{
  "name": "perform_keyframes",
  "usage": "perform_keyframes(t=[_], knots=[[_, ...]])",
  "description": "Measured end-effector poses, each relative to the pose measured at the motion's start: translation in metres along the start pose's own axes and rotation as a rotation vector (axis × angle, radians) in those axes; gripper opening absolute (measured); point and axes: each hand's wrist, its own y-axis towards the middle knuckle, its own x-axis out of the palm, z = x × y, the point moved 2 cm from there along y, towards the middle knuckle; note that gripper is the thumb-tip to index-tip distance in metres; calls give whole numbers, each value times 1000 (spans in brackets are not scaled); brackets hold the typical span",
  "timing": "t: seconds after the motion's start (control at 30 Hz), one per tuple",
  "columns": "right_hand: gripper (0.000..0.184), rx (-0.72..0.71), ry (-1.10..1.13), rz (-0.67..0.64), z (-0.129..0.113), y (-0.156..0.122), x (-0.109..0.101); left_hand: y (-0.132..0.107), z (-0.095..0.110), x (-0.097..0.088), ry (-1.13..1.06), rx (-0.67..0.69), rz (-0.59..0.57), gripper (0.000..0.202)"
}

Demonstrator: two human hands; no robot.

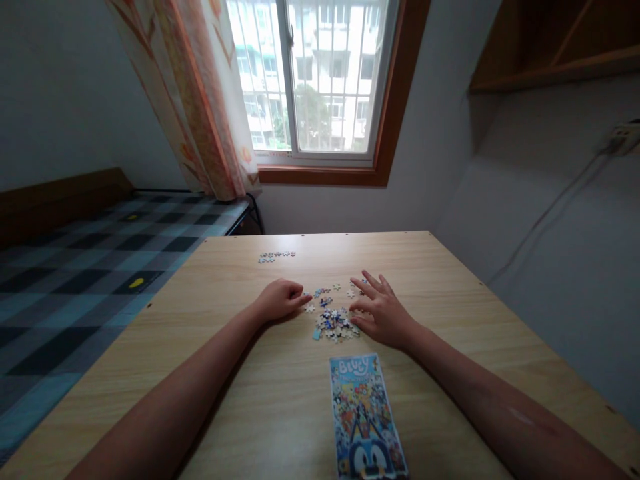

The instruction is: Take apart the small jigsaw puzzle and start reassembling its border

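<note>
The left hand (281, 300) was curled up near the puzzle pieces (334, 323), and the right hand (381, 308) was spread wide beside them.

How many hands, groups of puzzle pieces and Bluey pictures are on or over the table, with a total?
Hands: 2, left hand and right hand
Puzzle-piece groups: 2, far group and group between the hands
Bluey picture: 1
Total: 5
Single pieces are too small to count surely.
</note>
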Motion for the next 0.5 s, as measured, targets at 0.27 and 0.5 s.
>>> perform_keyframes(t=[0.27, 0.5], knots=[[15, 104, 344, 79, 18, 9, -30, 1, -2, 1, -70, -2, 29, 51], [16, 179, 111, -58, 10, 72, -36, -1, -28, -9, -310, -192, 530, 51]])
